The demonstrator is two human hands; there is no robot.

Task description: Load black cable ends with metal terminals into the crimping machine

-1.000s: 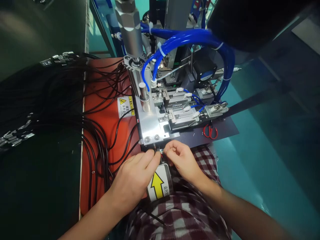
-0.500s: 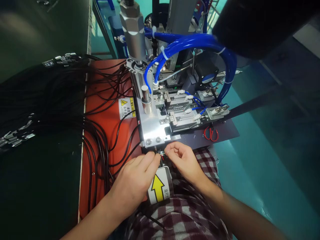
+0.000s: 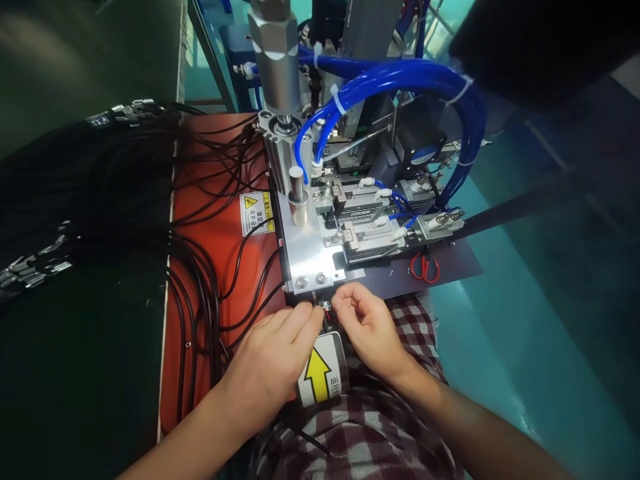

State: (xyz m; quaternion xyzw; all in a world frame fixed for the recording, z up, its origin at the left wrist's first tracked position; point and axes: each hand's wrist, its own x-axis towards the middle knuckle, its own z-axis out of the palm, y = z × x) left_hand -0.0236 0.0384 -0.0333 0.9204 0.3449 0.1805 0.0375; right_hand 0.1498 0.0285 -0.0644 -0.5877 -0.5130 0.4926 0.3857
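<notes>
My left hand (image 3: 277, 353) is closed in a pinch at the machine's front edge. Its fingertips meet a small metal connector (image 3: 326, 306) with a bit of red wire (image 3: 328, 316) below it. My right hand (image 3: 373, 333) pinches at the connector's other side, thumb against curled fingers. The fingers hide much of the connector. Directly above the hands is the bolted metal plate (image 3: 305, 257) of the pneumatic machine. A white label with a yellow arrow (image 3: 318, 373) lies just below my left fingertips.
Black cables (image 3: 213, 313) cross the orange-red surface (image 3: 200, 157) at left; their metal ends (image 3: 37, 267) lie on the dark green table (image 3: 100, 400). Thick blue air hoses (image 3: 400, 75) arch over the machine. Red-handled scissors (image 3: 425, 268) rest on the dark base plate (image 3: 463, 259) at right.
The view has shifted slightly, so the machine sits a little further right. Both hands keep nearly the same pinch around the connector.
</notes>
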